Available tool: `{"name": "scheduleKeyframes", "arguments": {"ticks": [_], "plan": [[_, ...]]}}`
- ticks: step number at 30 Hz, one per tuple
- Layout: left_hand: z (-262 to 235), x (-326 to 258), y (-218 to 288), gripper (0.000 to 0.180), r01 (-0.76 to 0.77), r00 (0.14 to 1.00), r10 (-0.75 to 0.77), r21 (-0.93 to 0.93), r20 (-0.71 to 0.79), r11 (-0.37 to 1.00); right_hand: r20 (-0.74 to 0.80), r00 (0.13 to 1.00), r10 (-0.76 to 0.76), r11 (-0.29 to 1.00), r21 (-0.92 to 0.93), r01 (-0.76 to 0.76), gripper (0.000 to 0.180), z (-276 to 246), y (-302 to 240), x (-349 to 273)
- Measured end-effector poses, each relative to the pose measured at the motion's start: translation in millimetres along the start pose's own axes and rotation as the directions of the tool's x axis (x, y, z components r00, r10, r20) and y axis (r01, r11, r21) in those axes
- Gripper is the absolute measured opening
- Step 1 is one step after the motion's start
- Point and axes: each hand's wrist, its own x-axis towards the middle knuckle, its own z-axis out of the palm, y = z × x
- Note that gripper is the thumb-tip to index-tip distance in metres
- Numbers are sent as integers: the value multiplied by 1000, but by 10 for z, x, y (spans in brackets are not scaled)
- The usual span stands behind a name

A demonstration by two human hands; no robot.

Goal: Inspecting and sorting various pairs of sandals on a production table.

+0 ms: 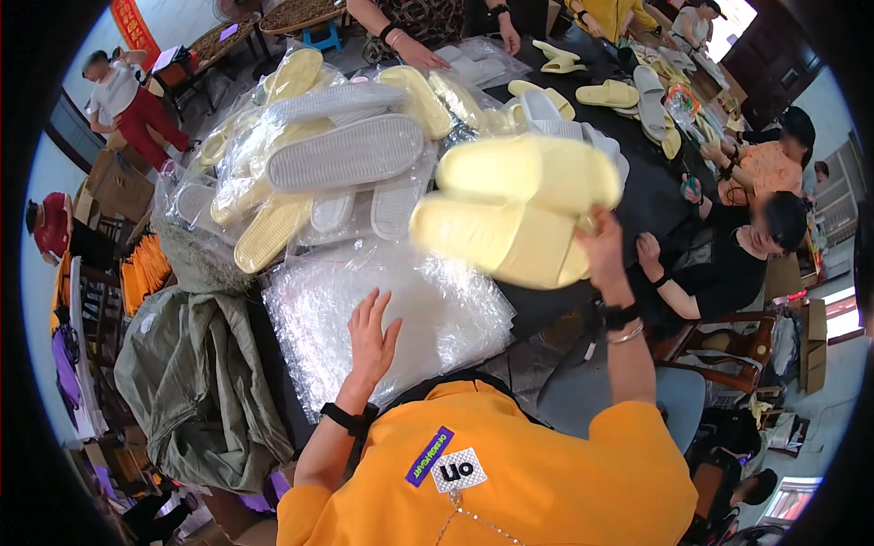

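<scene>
My right hand [603, 247] grips a pair of pale yellow slippers [523, 173] at their toe end, lifted over the table and slightly blurred. With fingers spread, my left hand [371, 338] hovers over or rests on a stack of clear plastic bags [391, 291] at the table's near edge; I cannot tell whether it touches. Beyond the bags lies a heap of bagged slippers, with a grey pair [346, 153] on top and a yellow slipper [271, 235] at the near side.
An olive jacket [196, 382] hangs at the left table edge. Loose slippers [608, 94] lie farther along the black table [651, 191]. Co-workers sit at the right; another person's hands [419, 53] work across the table. A grey chair seat [669, 400] stands at my right.
</scene>
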Motion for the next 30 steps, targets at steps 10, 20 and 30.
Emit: {"name": "scheduleKeyframes", "arguments": {"ticks": [10, 20, 30], "plan": [[329, -517, -399, 36, 36, 950, -98, 207, 295, 978, -438, 893, 102, 878, 463, 126, 57, -868, 520, 1618], [293, -557, -491, 36, 6, 945, -69, 194, 321, 981, -481, 876, -36, 993, -112, -21, 64, 246, 994, 1349], [373, -596, -543, 37, 4, 948, -78, 234, 309, 972, 322, 801, 505, 691, 405, -599, 43, 1960, 1136, 961]]}}
